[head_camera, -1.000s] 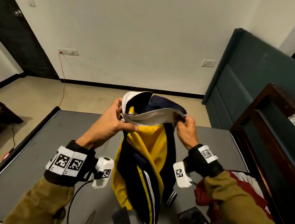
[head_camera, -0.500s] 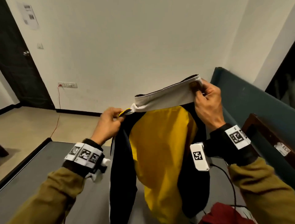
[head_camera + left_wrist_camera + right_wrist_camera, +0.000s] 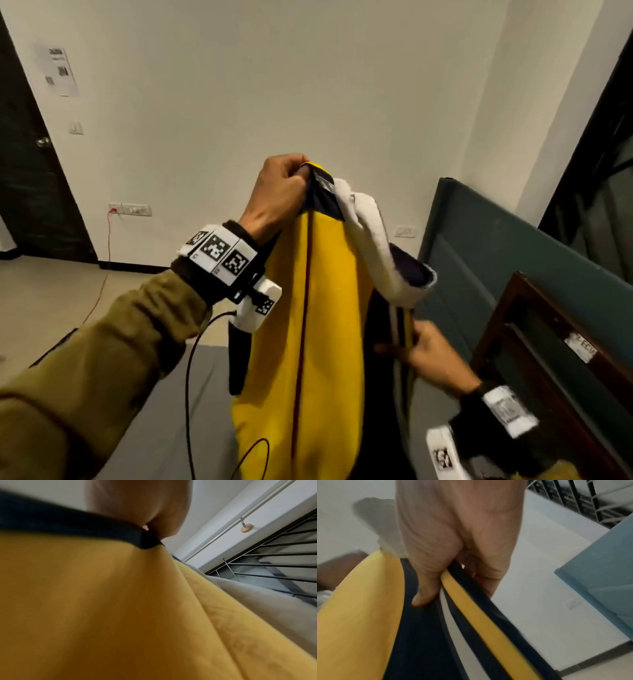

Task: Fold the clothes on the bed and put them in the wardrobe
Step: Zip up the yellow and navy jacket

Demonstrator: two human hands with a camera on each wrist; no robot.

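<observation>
A yellow and navy garment (image 3: 318, 325) with a white band hangs lengthwise, upright above the grey bed (image 3: 164, 428).

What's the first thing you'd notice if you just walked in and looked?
The big yellow and navy garment, held up in the air in the middle of the view. The left hand grips its top edge high up, while the right hand pinches a striped navy part lower down on the right. A white band flops over at the top.
</observation>
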